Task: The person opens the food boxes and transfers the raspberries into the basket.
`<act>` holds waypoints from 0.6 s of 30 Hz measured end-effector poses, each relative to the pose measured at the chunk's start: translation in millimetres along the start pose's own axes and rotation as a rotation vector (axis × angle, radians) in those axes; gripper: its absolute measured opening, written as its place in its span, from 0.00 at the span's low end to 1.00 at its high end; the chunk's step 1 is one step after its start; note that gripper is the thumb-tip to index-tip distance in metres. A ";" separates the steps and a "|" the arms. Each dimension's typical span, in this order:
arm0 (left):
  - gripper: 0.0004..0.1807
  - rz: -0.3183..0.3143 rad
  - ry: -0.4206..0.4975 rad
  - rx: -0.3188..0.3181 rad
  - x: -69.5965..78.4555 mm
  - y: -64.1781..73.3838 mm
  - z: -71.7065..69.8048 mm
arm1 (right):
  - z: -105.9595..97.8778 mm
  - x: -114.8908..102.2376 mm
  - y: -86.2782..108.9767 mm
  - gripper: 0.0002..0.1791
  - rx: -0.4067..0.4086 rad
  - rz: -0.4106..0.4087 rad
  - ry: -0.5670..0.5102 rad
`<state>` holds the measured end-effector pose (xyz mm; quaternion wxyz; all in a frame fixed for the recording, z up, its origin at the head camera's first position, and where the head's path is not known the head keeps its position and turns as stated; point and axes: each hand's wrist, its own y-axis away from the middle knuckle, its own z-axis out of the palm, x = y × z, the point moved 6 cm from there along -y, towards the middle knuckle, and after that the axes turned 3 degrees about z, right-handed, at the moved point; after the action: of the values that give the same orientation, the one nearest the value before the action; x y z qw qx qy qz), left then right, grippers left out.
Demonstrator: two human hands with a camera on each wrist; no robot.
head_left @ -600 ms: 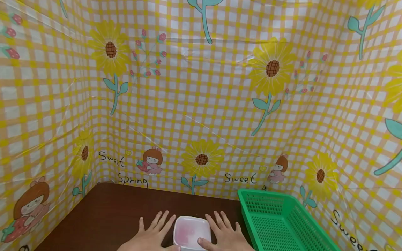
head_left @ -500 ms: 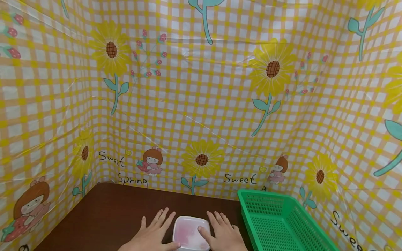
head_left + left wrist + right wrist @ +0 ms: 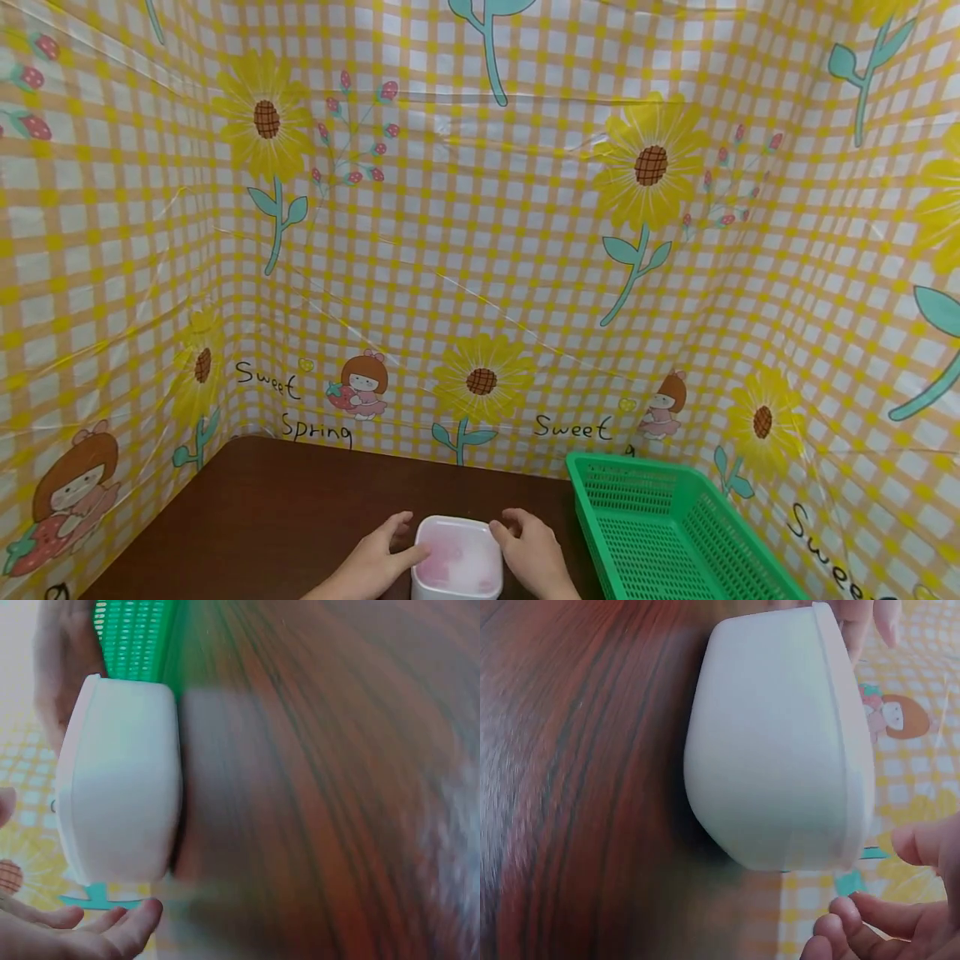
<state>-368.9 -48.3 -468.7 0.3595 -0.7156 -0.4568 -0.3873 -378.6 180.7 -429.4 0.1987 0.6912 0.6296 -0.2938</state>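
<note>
A white lidded food container (image 3: 457, 575) stands upright on the dark table, its pale translucent lid showing pink patches. Along its left side my left hand (image 3: 378, 554) has its fingers bent loosely, the thumb by the lid's edge. My right hand (image 3: 534, 550) is at the right side, thumb near the far right corner of the lid. In the left wrist view, the left fingertips (image 3: 139, 922) sit just past the container's far end with a gap. The right wrist view has the right thumb and fingertips (image 3: 844, 911) apart from the container (image 3: 769, 742).
A green perforated plastic basket (image 3: 581, 508) stands right of the container, close to the right hand. The brown wood-grain table (image 3: 277, 500) extends to the left and behind. Checked sunflower sheeting (image 3: 465, 275) encloses the back and both sides.
Both hands lay with fingers spread forward beside the container, the right thumb over its lid. Now their fingers are bent in, and the right thumb has moved off to the lid's far right corner.
</note>
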 end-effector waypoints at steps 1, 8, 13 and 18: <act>0.42 -0.009 0.037 -0.013 -2.2 -0.9 2.0 | 2.3 1.6 -1.5 0.24 -0.011 0.008 -0.035; 0.48 -0.004 0.277 -0.134 -8.4 -2.1 16.2 | 17.3 14.2 -4.9 0.25 -0.128 0.087 -0.252; 0.53 0.022 0.366 -0.197 -3.0 -1.0 20.4 | 24.2 19.5 -4.4 0.25 -0.205 0.139 -0.386; 0.59 0.039 0.442 -0.266 -2.3 0.9 25.5 | 27.9 20.3 -1.9 0.24 -0.243 0.160 -0.450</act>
<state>-363.0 -27.3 -482.2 0.3609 -0.6631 -0.2984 -0.5840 -384.1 178.2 -463.5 0.4379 0.6270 0.5437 -0.3458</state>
